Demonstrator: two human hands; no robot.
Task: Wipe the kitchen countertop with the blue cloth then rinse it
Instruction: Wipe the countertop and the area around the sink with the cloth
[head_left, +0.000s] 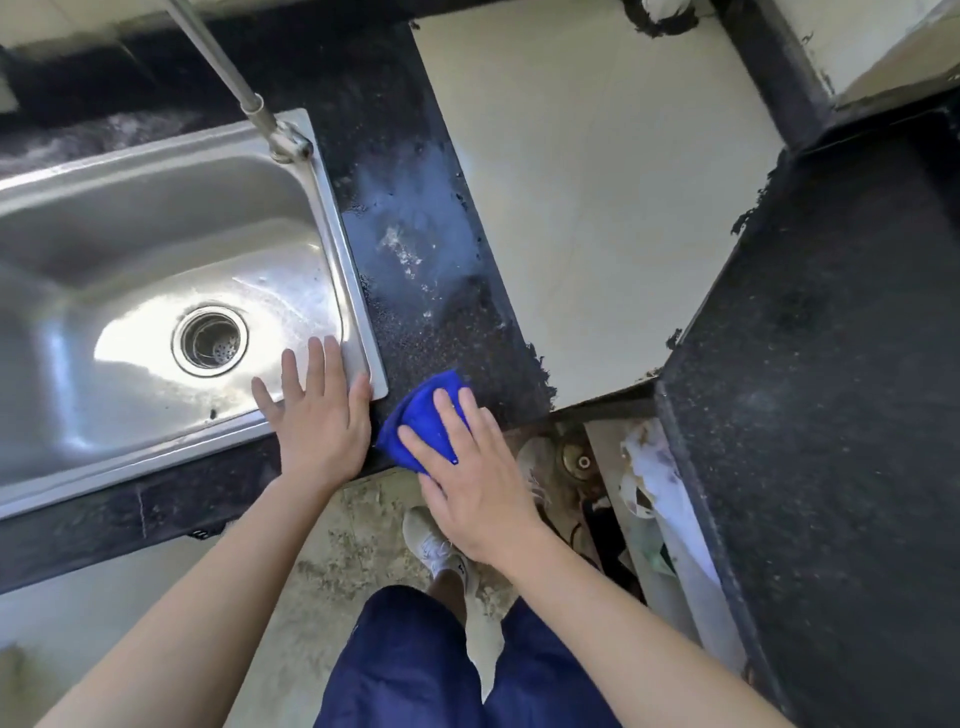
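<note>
A folded blue cloth (422, 415) lies on the near edge of the dark speckled countertop (415, 244), just right of the steel sink (156, 249). My right hand (472, 478) presses flat on the cloth, fingers spread over it. Resting flat on the sink's front right corner rim is my left hand (317, 415), fingers apart and holding nothing. The strip of counter beyond the cloth looks wet and streaked, with pale residue in the middle.
A metal tap (254, 109) rises at the sink's back right corner. A pale tiled recess (597, 208) lies right of the strip, and another dark counter (831, 364) stands at the far right. Below are my legs, white shoes and a cluttered gap.
</note>
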